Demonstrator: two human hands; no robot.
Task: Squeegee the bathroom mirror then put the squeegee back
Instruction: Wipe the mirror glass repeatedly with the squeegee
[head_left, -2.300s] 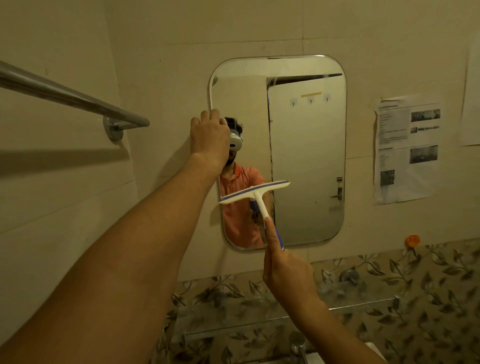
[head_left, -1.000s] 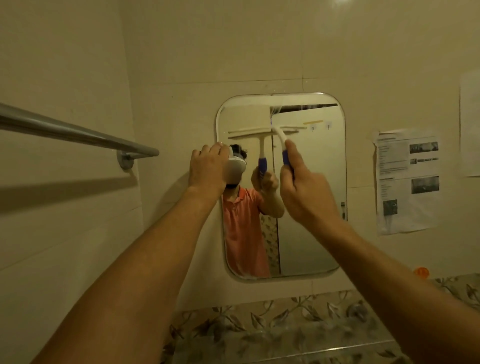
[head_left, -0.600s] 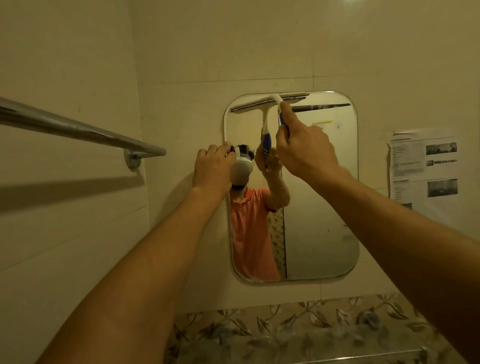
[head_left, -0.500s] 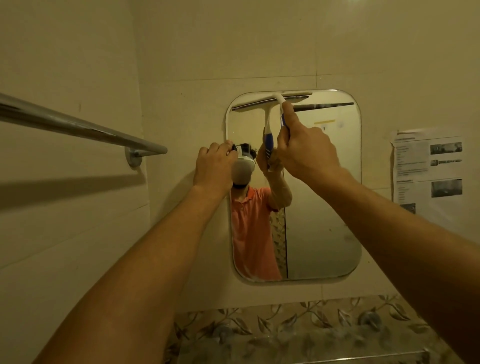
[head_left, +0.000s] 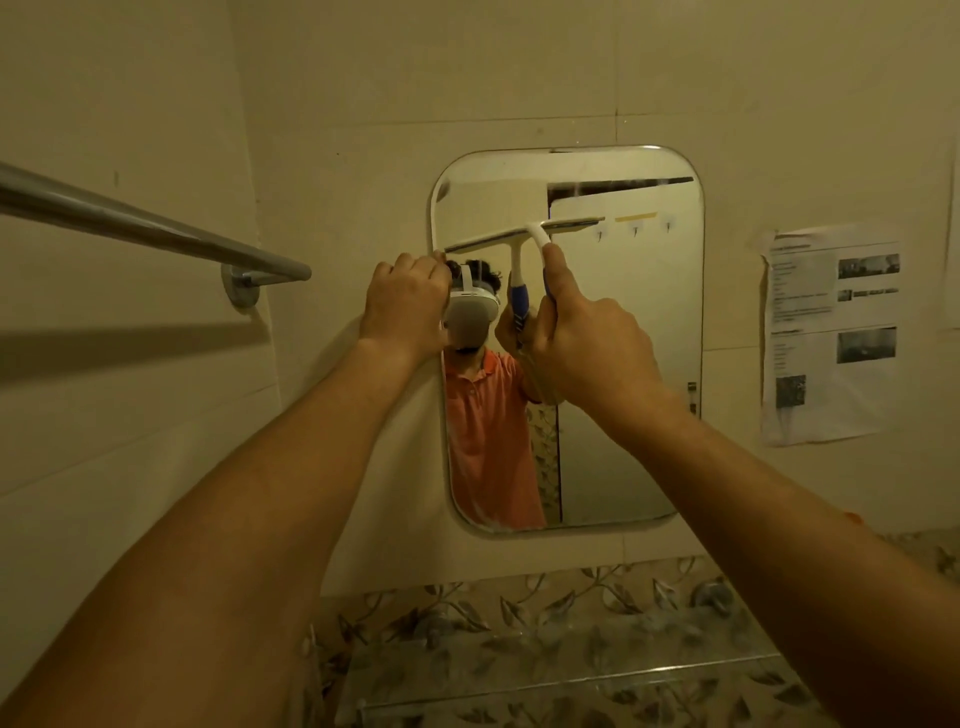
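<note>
A rounded rectangular mirror (head_left: 623, 415) hangs on the tiled wall ahead. My right hand (head_left: 582, 338) grips the blue and white handle of a squeegee (head_left: 537, 231), whose white blade lies flat against the glass in the mirror's upper left part, tilted slightly up to the right. My left hand (head_left: 408, 304) holds the mirror's left edge with curled fingers, just below the blade's left end. The glass reflects the squeegee, my arm and an orange shirt.
A chrome towel bar (head_left: 156, 234) juts from the left wall toward the corner. A printed paper sheet (head_left: 826, 332) is stuck to the wall right of the mirror. Below the mirror, a glass shelf (head_left: 571, 680) runs in front of leaf-patterned tiles.
The squeegee went up from the lower mirror to its top edge, and in the last half second my right hand has drawn the blade down the glass. My left hand stays on the mirror's edge.
</note>
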